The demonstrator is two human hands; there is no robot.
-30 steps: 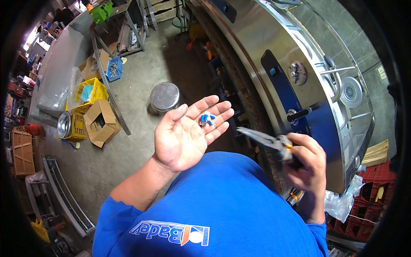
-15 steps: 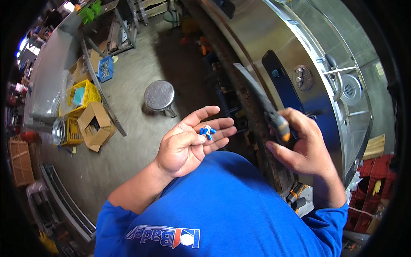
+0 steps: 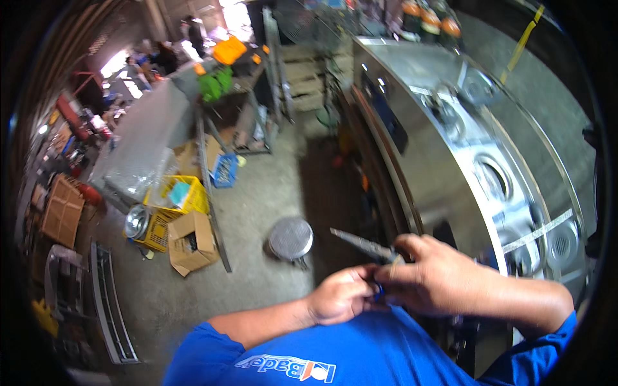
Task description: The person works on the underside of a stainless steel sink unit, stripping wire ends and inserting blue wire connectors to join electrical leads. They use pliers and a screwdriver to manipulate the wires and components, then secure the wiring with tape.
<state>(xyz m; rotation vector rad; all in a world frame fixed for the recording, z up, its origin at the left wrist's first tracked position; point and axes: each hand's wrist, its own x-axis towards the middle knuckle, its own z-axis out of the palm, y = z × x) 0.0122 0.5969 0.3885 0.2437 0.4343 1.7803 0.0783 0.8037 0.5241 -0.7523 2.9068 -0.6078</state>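
Note:
My left hand (image 3: 339, 297) is closed in front of my chest, fingertips meeting those of my right hand. A bit of blue (image 3: 378, 293) shows between the two hands, apparently one of the small blue-and-metal pieces, like crimp terminals, seen in my left palm earlier. The others are hidden by the curled fingers. My right hand (image 3: 444, 273) is wrapped round a file (image 3: 360, 244), whose tapered grey blade points away to the left. Its handle is mostly covered by my fingers.
A long stainless-steel unit (image 3: 438, 174) with round fittings runs along the right. A round metal stool (image 3: 291, 238) stands ahead on the floor. To the left are an open cardboard box (image 3: 193, 243), yellow crates (image 3: 193, 199), a blue bin (image 3: 225, 170) and a wrapped panel (image 3: 138, 141).
My left hand has closed round the blue pieces and moved right. My right hand has come down to meet it, still holding the file. The view has tilted up toward the room.

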